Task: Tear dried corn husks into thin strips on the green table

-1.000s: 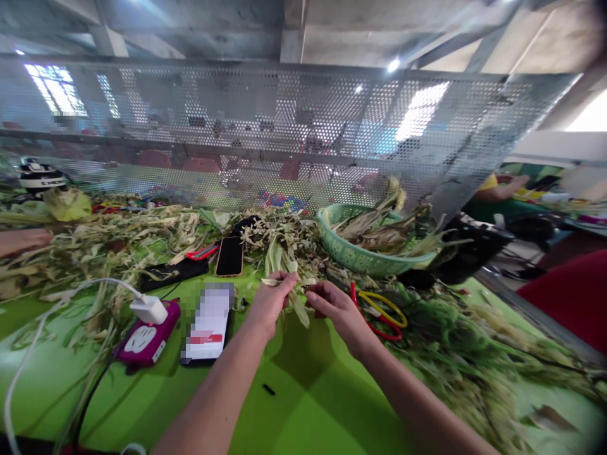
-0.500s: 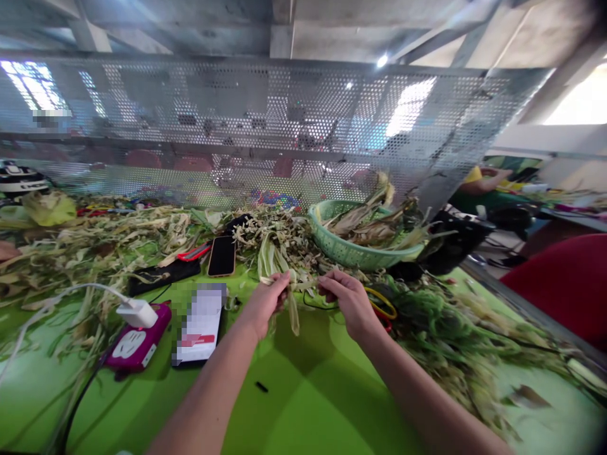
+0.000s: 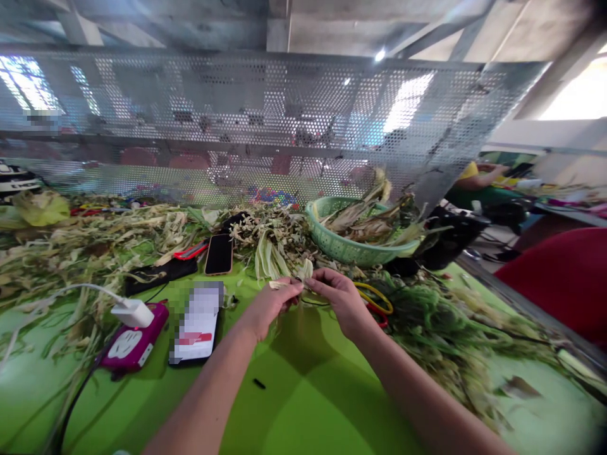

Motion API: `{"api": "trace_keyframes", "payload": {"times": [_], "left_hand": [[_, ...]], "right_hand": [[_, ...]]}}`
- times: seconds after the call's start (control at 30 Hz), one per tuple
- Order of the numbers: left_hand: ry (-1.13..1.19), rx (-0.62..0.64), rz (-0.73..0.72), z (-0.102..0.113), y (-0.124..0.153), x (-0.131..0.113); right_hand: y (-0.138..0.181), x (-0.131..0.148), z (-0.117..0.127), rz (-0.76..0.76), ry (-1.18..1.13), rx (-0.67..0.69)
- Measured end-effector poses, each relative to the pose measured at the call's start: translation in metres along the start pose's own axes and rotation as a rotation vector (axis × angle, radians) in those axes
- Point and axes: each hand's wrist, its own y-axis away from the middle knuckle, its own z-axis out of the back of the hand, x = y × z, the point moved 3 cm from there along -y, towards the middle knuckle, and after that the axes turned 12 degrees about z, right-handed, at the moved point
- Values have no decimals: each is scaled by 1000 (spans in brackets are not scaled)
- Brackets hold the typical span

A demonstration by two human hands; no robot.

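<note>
Where left hand (image 3: 267,304) meets right hand (image 3: 340,297), a husk (image 3: 277,285) sits pinched.

Green table (image 3: 303,398) carrying all. Dry husks (image 3: 95,243) lying heaped along far side. Pink power strip (image 3: 135,344) and pale-screen phone (image 3: 196,323) lying side by side at left; dark phone (image 3: 219,254) lying farther back. Green basket (image 3: 348,251) standing among husks.

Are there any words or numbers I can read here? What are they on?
No text can be read.
The lit phone screen beside the purple power strip is blurred out, showing only a red bar.
The dark phone farther back and the pale husk strip pinched by left hand and right hand carry no writing.
</note>
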Motion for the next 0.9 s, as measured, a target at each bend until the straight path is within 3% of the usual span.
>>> {"api": "trace_keyframes", "payload": {"times": [0.17, 0.33, 0.5, 0.57, 0.7, 0.9], "left_hand": [[-178, -8, -109, 0, 2, -3], [-298, -19, -113, 0, 4, -5], [-405, -169, -156, 2, 3, -6], [-400, -214, -146, 1, 1, -4], [-382, -213, -165, -2, -1, -4], [-356, -181, -199, -3, -3, -1]], "right_hand": [[-2, 1, 3, 61, 27, -74], [-1, 4, 3, 105, 99, -111], [0, 15, 9, 282, 391, -156], [1, 23, 7, 396, 526, -93], [7, 32, -9, 501, 649, 223], [9, 29, -14, 520, 783, 297]]}}
